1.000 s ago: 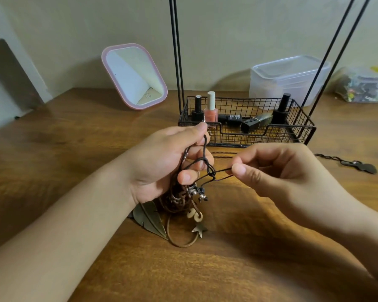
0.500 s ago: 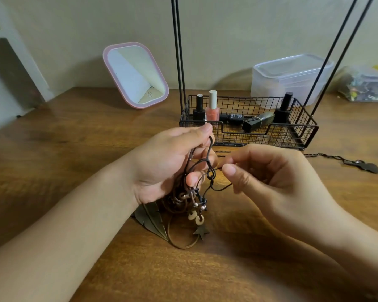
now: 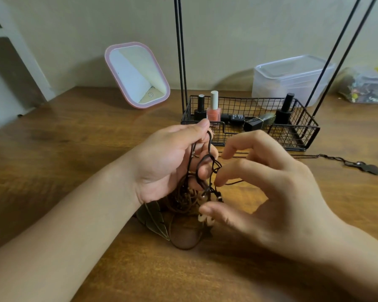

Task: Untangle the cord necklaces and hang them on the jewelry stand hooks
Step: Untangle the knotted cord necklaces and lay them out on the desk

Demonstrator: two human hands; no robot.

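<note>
Her left hand (image 3: 168, 164) pinches the tangled cords (image 3: 202, 171) up off the table (image 3: 74, 149); her right hand (image 3: 266, 188) hovers beside them, fingers spread loose, gripping nothing.

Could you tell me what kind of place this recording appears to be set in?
Probably a dressing or vanity table at home: a pink-framed mirror leans by the wall, a black wire basket holds nail polish bottles, and the left hand holds tangled cord necklaces over the wooden table.

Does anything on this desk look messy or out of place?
Yes: the cord necklaces in the left hand are one knotted clump, and another necklace lies loose on the table beside the wire basket.
</note>
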